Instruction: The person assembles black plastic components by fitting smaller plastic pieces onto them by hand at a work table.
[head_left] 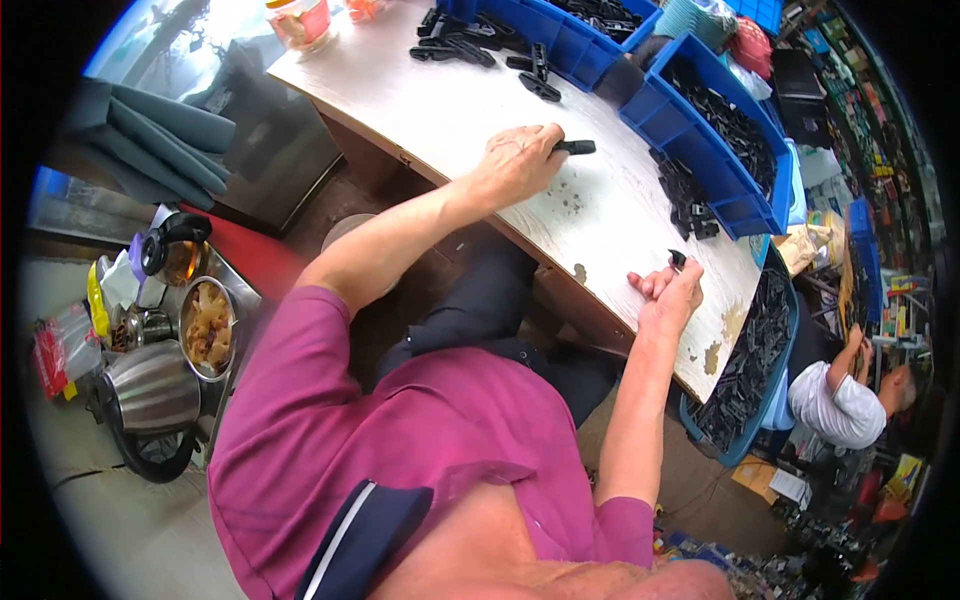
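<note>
Over the worn white tabletop (400, 95), my left hand (518, 165) is closed on a black plastic part (575, 147), long and narrow, whose end juts out past the fingertips. My right hand (672, 297), near the table's right edge, pinches a smaller black plastic piece (677, 259) between thumb and finger; its other fingers are curled. Similar black parts (690, 200) lie loose between my right hand and a blue bin (655, 125). More loose black parts (455, 48) are piled at the far side of the table.
Another blue bin (555, 50) of black parts stands at the back. Below the table's right edge is a blue tub (735, 455) full of black parts. A kettle (155, 390) and a bowl (233, 350) stand at left. A person (840, 400) sits at right.
</note>
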